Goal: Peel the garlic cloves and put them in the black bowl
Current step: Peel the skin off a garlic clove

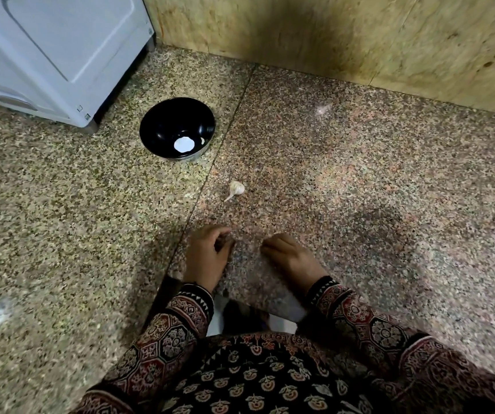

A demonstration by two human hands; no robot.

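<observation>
A black bowl [177,128] stands on the speckled granite counter [330,174], upper left of centre, with a white patch at its bottom. A small whole garlic bulb [236,189] with a short stalk lies alone on the counter below and right of the bowl. My left hand [207,253] rests near the counter's front edge with its fingers loosely curled and nothing visible in them. My right hand [289,255] rests beside it, knuckles up, fingers curled under; whether it holds anything is hidden. Both hands lie well short of the garlic.
A white appliance [52,49] fills the upper left corner close behind the bowl. A yellowish stone wall [359,34] runs along the back. A seam [210,180] splits the counter between bowl and garlic. A small pale flake [189,195] lies left of the garlic.
</observation>
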